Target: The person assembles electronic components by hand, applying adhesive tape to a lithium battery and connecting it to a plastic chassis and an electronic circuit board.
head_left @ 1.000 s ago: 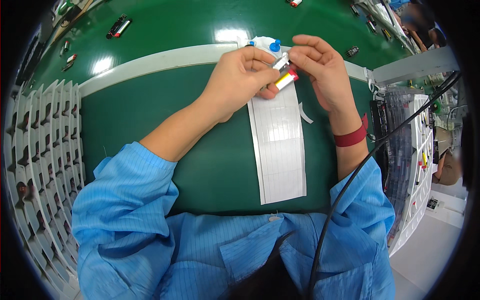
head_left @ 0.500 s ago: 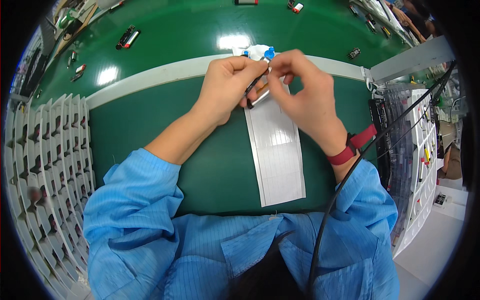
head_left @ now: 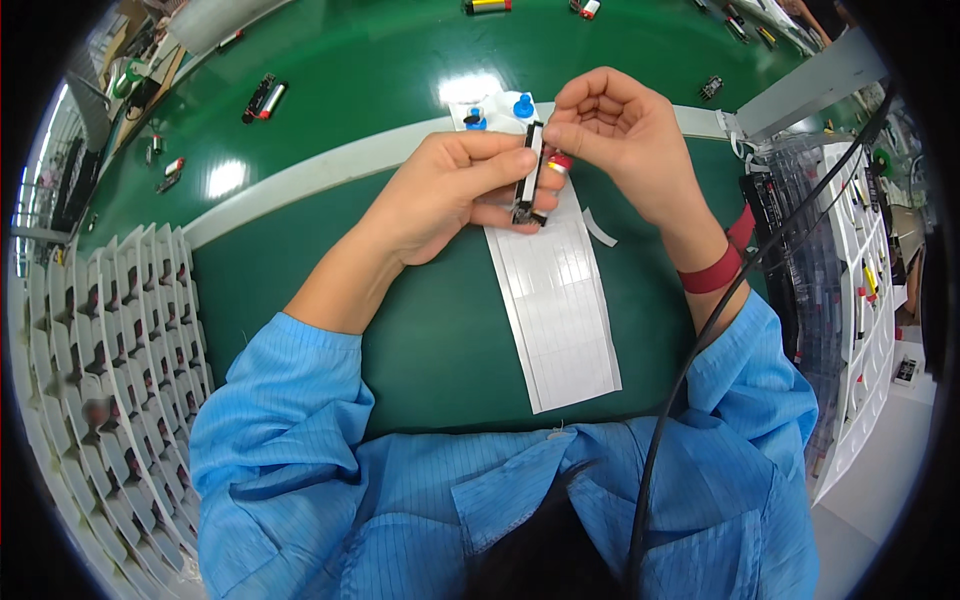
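Note:
My left hand (head_left: 455,185) is closed around a narrow black-framed part with a white strip down its face (head_left: 531,175), pinched between thumb and fingers and held nearly upright. Beside it, a small red-and-silver cylinder end (head_left: 560,162) pokes out by the fingertips; most of it is hidden. My right hand (head_left: 625,140) hovers just right of the part's upper end, fingers loosely curled and thumb apart from them, with nothing visible in it. Beneath both hands lies a long white sheet (head_left: 560,310) with faint lines. A thin curved white strip (head_left: 600,228) rests on the green mat.
Two blue-topped pieces (head_left: 523,105) stand on a white pad at the sheet's far end. A pale ledge (head_left: 330,174) crosses behind. White slotted racks (head_left: 110,370) stand at left, another rack (head_left: 868,330) at right. A black cable (head_left: 665,420) hangs in front of my right arm.
The part in my left hand has turned more upright, its white face now showing. My right hand has moved up and right, away from it. The thin white strip has come into sight.

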### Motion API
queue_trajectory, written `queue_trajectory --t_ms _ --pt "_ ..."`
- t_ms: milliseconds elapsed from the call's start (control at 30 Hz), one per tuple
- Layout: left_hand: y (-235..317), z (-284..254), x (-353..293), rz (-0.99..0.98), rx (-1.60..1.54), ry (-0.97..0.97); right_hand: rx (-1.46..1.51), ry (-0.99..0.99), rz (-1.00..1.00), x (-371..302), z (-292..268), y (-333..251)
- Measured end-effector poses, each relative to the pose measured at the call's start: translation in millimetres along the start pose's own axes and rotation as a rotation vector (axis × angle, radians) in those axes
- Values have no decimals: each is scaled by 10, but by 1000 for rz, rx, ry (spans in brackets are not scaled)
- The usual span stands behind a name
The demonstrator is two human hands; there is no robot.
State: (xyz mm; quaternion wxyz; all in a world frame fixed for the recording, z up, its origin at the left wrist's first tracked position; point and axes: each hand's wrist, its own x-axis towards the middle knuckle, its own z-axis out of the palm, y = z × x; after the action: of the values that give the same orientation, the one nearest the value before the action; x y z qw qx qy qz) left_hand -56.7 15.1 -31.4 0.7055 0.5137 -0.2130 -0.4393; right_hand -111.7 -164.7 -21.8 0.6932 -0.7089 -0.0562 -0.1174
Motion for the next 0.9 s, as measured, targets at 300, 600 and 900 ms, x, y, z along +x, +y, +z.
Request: queue_trajectory --t_ms 300,600,900 --pt "95 -60 -42 -39 -54 -74 -463 -59 -399 -49 108 -139" --pt "36 -76 -9 -38 -39 -79 -266 -148 -170 -32 53 -99" --pt "70 -26 -23 -22 -81 -53 -568 122 -551 -64 193 -51"
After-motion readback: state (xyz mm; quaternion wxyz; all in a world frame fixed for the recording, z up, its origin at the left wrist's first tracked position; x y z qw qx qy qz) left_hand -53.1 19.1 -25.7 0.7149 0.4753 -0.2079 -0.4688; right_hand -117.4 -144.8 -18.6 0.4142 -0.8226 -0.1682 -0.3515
